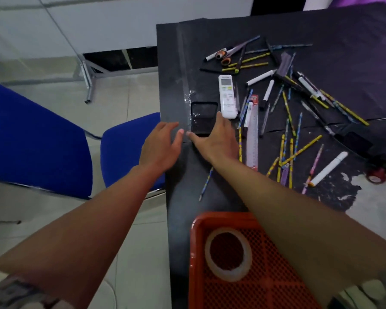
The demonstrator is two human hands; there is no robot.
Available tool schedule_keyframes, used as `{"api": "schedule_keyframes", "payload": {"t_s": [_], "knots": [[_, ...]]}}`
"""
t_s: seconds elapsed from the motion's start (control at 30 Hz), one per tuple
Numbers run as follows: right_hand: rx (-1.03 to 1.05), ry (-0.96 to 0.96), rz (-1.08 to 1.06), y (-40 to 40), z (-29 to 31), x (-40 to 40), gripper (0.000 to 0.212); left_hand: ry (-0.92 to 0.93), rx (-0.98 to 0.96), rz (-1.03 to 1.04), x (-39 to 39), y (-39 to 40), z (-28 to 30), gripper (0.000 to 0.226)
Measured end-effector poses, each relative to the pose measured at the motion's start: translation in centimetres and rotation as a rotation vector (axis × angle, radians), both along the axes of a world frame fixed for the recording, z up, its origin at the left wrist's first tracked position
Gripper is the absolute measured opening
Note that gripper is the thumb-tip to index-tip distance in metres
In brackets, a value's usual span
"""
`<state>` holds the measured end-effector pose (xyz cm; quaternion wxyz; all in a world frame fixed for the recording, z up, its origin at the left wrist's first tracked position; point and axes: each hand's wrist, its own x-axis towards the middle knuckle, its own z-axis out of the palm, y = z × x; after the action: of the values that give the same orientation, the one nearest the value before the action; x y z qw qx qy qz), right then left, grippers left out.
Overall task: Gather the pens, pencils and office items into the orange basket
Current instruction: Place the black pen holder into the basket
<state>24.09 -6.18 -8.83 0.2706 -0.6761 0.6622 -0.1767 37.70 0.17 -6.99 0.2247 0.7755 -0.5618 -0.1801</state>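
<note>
Both hands (pixel 214 139) at scuffed, glossy black box (pixel 203 115).

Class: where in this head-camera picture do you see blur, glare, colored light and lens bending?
Head view: hands, left and right, slightly blurred; glare on tape strip; purple light top right on table; wide-angle lens bows edges, stretches forearms.

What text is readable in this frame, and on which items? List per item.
None can be read.
White remote: brand line above the screen and button labels are blurred.
Clear ruler: red end shows print, and the scale marks are too small.
Patterned pencils: prints show, but no legible words.
Tape roll in the orange basket: no text visible.
</note>
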Motion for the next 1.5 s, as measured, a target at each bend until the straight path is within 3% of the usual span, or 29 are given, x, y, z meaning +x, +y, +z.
{"api": "schedule_keyframes", "payload": {"t_s": [0.2, 0.4, 0.6, 0.63, 0.8, 0.87, 1.0, 1.1, 1.27, 1.5], "knots": [[0.017, -0.105, -0.039, -0.6, -1.2, 1.1, 0.100, 0.181, 0.019, 0.063, 0.6, -0.4, -1.8, 0.046], [-0.090, -0.299, 0.057, 2.6, 0.9, -3.3, 0.095, 0.440, 0.003, 0.186, -1.9, -0.1, 1.3, 0.058], [-0.177, -0.389, 0.225, 7.8, 4.2, -9.5, 0.096, 0.709, -0.014, 0.269, -6.2, 2.2, 5.6, 0.102], [-0.190, -0.397, 0.256, 8.8, 4.7, -10.5, 0.096, 0.755, -0.011, 0.263, -7.0, 2.8, 6.1, 0.102], [-0.215, -0.429, 0.367, 13.0, 6.1, -14.8, 0.099, 0.874, -0.059, 0.249, -11.0, 6.2, 7.6, 0.058], [-0.224, -0.456, 0.381, 14.3, 5.8, -16.2, 0.091, 0.813, -0.069, 0.250, -12.0, 8.1, 7.9, 0.055], [-0.202, -0.473, 0.368, 16.1, 5.1, -19.0, 0.063, 0.570, -0.056, 0.192, -13.3, 13.3, 8.0, 0.078], [-0.148, -0.269, 0.372, 16.1, 4.2, -19.9, 0.057, 0.429, 0.029, 0.111, -13.9, 17.3, 7.9, 0.080], [-0.115, 0.192, 0.519, 16.0, 3.4, -20.4, 0.049, 0.307, 0.062, -0.036, -15.7, 22.6, 7.5, 0.061], [-0.104, 0.299, 0.494, 16.5, 2.5, -20.2, 0.044, 0.086, 0.175, -0.222, -17.6, 26.9, 5.6, 0.101]]}}
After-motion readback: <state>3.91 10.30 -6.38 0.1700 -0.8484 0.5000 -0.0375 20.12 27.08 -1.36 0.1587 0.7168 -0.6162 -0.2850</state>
